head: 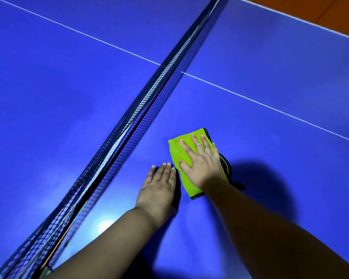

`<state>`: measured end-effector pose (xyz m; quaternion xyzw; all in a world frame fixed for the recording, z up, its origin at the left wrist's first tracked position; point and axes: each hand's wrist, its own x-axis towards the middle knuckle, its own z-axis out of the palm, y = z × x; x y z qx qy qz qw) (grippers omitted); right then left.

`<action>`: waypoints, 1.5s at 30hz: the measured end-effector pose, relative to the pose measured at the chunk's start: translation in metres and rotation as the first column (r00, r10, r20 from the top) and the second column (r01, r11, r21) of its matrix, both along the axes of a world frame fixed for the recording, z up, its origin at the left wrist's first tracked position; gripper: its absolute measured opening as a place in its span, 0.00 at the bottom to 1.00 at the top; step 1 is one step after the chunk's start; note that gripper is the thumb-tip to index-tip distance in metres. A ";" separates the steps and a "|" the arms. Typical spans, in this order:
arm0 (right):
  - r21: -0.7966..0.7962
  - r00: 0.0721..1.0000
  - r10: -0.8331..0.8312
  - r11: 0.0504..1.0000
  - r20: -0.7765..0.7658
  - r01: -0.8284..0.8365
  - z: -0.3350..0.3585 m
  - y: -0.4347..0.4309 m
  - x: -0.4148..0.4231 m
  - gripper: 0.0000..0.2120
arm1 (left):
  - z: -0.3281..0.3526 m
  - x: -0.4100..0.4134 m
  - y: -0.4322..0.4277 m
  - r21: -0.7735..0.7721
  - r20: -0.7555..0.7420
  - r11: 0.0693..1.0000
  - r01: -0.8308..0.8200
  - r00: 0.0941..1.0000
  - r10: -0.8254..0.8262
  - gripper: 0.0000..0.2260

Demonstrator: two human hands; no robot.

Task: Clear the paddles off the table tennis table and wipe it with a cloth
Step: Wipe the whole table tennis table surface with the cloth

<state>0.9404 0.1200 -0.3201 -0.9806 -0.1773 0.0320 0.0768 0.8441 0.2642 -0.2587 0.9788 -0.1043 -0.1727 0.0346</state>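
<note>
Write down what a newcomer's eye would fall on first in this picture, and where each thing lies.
The bright green cloth stands out against the deep blue table, lower right of centre, with the right hand pressed flat on it. The left hand lies flat on the table just beside it, nearer the net. The black net cuts diagonally from top right to bottom left.

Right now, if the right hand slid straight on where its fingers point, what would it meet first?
Probably the net, near where the white centre line crosses it; only bare blue table lies between.
</note>
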 end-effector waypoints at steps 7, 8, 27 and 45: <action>-0.050 0.999 0.004 0.999 -0.039 -0.006 0.002 -0.022 0.107 0.31 | -0.002 0.051 -0.034 0.173 -0.113 0.983 0.069 0.992 -0.050 0.33; -0.055 0.999 0.008 0.998 -0.051 -0.011 0.003 -0.025 0.122 0.31 | -0.001 0.054 -0.038 0.192 -0.135 0.977 0.088 0.989 -0.062 0.31; -0.063 0.974 -0.217 0.975 -0.069 0.212 0.003 -0.121 0.210 0.27 | -0.007 0.072 -0.058 0.404 -0.295 0.899 0.170 0.954 -0.048 0.33; -0.082 0.989 -0.125 0.990 -0.078 0.119 0.007 -0.087 -0.074 0.31 | 0.000 0.025 -0.035 0.264 -0.042 0.962 -0.070 0.996 0.084 0.45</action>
